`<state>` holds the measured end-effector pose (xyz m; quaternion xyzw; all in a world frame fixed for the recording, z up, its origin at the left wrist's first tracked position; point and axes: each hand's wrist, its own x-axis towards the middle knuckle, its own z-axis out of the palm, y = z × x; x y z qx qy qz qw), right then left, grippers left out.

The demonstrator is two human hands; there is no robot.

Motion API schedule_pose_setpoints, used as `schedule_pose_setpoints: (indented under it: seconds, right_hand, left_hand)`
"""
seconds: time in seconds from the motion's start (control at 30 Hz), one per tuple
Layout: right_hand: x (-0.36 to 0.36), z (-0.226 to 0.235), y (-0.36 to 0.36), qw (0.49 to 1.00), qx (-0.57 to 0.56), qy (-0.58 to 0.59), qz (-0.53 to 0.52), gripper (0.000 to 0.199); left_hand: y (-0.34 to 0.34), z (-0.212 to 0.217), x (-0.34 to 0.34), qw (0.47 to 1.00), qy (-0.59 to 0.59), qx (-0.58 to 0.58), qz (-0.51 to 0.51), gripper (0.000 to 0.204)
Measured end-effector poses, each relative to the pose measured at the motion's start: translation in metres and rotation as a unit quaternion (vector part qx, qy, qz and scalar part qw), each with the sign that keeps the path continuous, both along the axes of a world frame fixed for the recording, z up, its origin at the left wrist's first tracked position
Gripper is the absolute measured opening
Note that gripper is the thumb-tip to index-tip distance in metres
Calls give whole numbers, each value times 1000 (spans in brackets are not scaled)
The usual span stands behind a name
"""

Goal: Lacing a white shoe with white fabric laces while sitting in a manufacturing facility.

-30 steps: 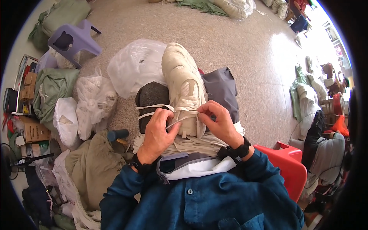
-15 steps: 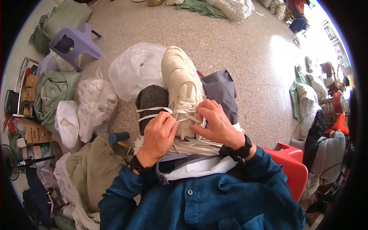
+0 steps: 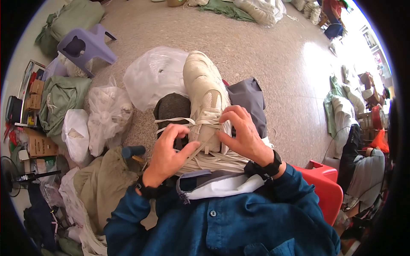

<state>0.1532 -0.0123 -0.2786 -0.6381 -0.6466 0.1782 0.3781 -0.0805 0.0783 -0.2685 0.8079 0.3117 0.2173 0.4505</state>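
A cream sneaker [image 3: 198,74] rests across my lap, toe pointing away from me. Pale flat laces [image 3: 209,115] cross its upper part, and a loose lace stretches left over my dark-clad knee [image 3: 171,109]. My left hand [image 3: 164,151] hovers beside the shoe's collar, thumb and fingers apart, nothing in them. On the other side, my right hand [image 3: 245,134] is at the laces and collar edge, with a gap between thumb and forefinger. Below the heel lies a bundle of loose flat laces [image 3: 209,162]. An unzipped grey pouch with white lining [image 3: 226,186] is at my waist.
A clear plastic bag [image 3: 156,72] lies on the floor ahead. To the left are filled bags [image 3: 109,115], a purple stool [image 3: 92,45] and cardboard boxes [image 3: 42,143]. A red plastic seat [image 3: 322,187] is at my right. Another person [image 3: 333,19] is at the far right.
My left hand has let go of the lace, drawn back toward me and spread its fingers. My right hand's thumb and forefinger have parted slightly. The shoe shifts a little rightward in view.
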Motion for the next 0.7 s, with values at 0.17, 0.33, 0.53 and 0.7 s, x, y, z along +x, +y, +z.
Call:
schedule_pose_setpoints:
  seconds: [0.17,0.33,0.53,0.7]
  right_hand:
    - [-22,1,16,993,55,-91,59,19]
    - [-33,-9,17,987,48,-144,43,24]
    - [-40,-17,19,982,47,-180,27,21]
    - [-46,-21,30,989,69,-129,4,12]
  left_hand:
    - [-4,-28,25,996,4,79,46,38]
    - [-7,-36,26,992,-25,64,104,33]
    - [-5,-42,27,989,-79,21,120,16]
    - [-4,-42,28,986,-103,3,132,9]
